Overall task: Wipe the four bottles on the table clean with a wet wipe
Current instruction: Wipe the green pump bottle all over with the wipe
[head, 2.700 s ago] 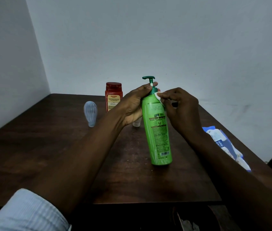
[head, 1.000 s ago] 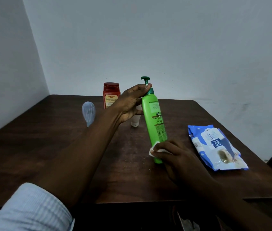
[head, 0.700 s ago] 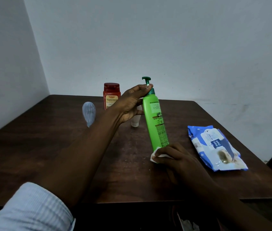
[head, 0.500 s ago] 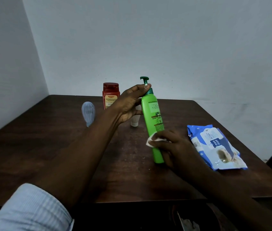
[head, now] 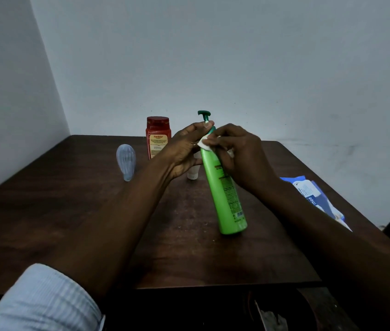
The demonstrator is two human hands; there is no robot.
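Steadying the green pump bottle (head: 225, 187) by its neck with curled left hand (head: 184, 149), base-down on the worktop (head: 69, 211) and tilted. Pressing a wet wipe (head: 204, 142) to its shoulder, pinched in right hand (head: 241, 158). Probably stiff, light plastic, slick once damp: best gripped at the collar, not the pump stem.

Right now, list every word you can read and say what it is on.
"Karthika" (likely): red bottle, on its label; lines beneath are blurred.
"mee": blue wipes pack; other print unreadable.
Too small to read: label print and barcode digits on the green bottle.
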